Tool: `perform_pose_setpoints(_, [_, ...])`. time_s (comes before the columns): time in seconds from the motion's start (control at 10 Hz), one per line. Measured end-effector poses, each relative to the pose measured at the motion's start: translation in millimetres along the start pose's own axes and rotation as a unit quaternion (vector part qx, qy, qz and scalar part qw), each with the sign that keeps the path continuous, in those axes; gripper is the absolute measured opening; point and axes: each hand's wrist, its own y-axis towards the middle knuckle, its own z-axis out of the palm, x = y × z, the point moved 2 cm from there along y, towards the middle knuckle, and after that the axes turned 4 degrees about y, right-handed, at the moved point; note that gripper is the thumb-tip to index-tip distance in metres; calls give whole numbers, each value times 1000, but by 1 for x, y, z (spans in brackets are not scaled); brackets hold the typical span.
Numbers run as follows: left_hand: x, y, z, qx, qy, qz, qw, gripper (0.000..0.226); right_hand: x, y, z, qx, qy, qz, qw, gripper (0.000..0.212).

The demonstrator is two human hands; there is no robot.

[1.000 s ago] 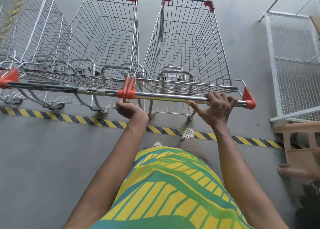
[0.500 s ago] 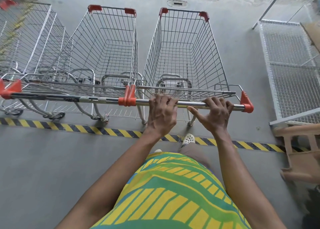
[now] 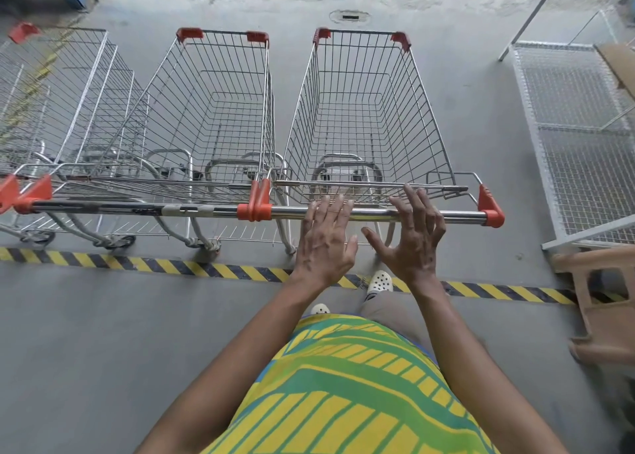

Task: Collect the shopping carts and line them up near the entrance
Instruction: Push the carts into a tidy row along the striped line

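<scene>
wire carts (image 3: 364, 116) – red corners – side by side behind striped line (image 3: 137, 263)

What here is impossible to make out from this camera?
1. Leftmost cart: blurred, cut by the left edge, head view.
2. Brown plastic piece: cut by the right edge, head view.
3. Whether left hand and right hand press the handle: contact unclear, head view.
</scene>
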Motion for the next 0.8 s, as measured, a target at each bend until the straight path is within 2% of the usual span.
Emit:
perform_pose_setpoints(0.2, [-4, -3, -4, 6, 2, 1, 1000, 83, -5, -7, -1, 12, -8, -5, 1000, 69])
perform_pose_setpoints(0.4, [-13, -1, -1, 13, 0, 16, 1000, 84, -12, -12, -9, -5, -21, 3, 1000, 70])
perform_pose_setpoints(0.8, [-42, 20, 13, 24, -17, 79, 996, 80, -49, -23, -26, -29, -56, 74, 995, 77])
